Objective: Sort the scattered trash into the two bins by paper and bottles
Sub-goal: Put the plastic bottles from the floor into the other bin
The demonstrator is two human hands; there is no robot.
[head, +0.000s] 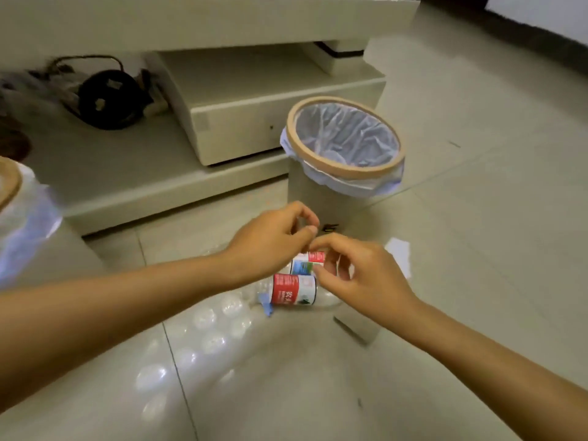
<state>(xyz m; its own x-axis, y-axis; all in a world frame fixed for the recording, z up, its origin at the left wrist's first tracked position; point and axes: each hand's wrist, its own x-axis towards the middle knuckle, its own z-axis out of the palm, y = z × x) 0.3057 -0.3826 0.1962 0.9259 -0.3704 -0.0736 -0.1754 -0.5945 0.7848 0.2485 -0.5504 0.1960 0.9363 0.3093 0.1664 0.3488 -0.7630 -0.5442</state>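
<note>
Two clear plastic bottles with red and white labels lie side by side on the floor tiles, the near bottle (294, 293) with a blue scrap at its neck and the far bottle (308, 261) just behind it. My right hand (359, 275) curls its thumb and fingers round the far bottle's label end. My left hand (273, 241) hovers over that bottle's left end, fingers loosely curled, with nothing seen in it. A lined bin (318, 198) with a wooden rim stands behind the bottles. A second lined bin (12, 183) shows at the left edge. A white paper piece (399, 251) lies to the right.
A low beige cabinet (235, 122) with a drawer and shelf runs behind the bins, with black cables (105, 100) on the shelf. Bubble wrap (206, 329) lies on the tiles under my left forearm. A small dark item (329, 227) sits by the bin's base.
</note>
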